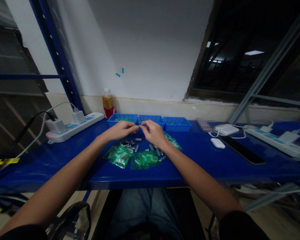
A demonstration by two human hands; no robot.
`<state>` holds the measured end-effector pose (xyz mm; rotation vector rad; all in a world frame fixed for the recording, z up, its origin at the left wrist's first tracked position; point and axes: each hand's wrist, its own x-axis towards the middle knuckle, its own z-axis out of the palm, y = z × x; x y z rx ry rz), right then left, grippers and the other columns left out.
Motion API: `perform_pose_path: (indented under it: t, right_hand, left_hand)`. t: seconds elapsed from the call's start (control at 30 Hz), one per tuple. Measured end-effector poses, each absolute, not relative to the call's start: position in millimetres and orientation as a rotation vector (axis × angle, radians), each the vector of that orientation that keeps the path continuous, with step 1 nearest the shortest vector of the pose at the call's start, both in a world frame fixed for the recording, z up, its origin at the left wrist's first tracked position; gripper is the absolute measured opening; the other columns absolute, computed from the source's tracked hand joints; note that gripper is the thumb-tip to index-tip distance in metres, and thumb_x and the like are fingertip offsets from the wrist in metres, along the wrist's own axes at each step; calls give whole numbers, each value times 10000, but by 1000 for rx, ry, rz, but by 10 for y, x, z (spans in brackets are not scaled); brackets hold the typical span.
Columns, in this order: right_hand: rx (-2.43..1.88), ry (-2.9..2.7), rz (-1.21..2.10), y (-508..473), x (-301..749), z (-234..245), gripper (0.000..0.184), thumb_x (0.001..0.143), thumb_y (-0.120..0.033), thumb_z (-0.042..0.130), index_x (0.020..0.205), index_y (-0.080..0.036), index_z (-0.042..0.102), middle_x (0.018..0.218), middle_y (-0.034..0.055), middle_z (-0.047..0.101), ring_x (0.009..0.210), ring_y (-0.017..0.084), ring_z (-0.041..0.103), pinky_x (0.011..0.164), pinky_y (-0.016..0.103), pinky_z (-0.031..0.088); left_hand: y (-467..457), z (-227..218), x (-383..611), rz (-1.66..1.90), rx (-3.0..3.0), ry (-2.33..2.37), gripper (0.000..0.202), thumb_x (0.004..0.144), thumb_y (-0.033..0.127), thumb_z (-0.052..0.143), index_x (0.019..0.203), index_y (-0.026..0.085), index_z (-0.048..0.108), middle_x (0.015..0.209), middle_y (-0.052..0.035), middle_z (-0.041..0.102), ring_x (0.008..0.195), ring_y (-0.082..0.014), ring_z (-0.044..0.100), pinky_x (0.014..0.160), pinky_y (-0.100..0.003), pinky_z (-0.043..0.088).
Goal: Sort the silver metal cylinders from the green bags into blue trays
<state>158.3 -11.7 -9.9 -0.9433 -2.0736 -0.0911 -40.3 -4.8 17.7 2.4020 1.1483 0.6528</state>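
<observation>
My left hand (122,129) and my right hand (153,132) meet fingertip to fingertip above the blue table, just in front of the blue bins. Both are closed in a pinch; whatever lies between the fingertips is too small to make out. Below them are loose metal cylinders (137,148) and a cluster of small metal screw-like parts (127,144). Nearer the front edge lie green plastic bags (120,156) with metal and white parts inside. Another green bag (174,141) sits partly behind my right hand.
Three blue bins stand in a row: a left bin (110,122) with green bags, a middle bin (155,117) and a right bin (177,128). Behind is a drink bottle (108,105). Power strips (72,128) flank the table; a phone (241,150) and white case (217,143) lie right.
</observation>
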Motion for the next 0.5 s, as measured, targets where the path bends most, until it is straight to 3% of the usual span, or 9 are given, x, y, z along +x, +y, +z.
perform_pose_path:
  t: [0.2,0.37,0.5]
  right_hand:
    - [-1367,-1737,-232,181,2107,21,222,906,-296,444,902,-154,616,832,76,638,806,204,565,731,298,369]
    - [-1796,-1545,-312,271,2435,11,193,849,-303,513,937,-154,598,970,133,635,971,298,520,817,406,329]
    - [-1673,-1638,-281,221,2262,-19,109,841,-217,483,907,-176,560,954,108,619,950,272,503,778,370,330]
  left_hand:
    - [109,157,-785,156,2244,1317,406,599,474,714,881,183,704,711,-20,685,632,-164,597,562,-203,398]
    - [198,79,-809,163,2245,1305,282,622,403,655,777,174,711,725,-30,700,668,-166,605,600,-206,412]
    - [223,80,-788,212,2256,1382,284,613,359,629,812,176,716,747,-25,707,664,-159,599,596,-202,410]
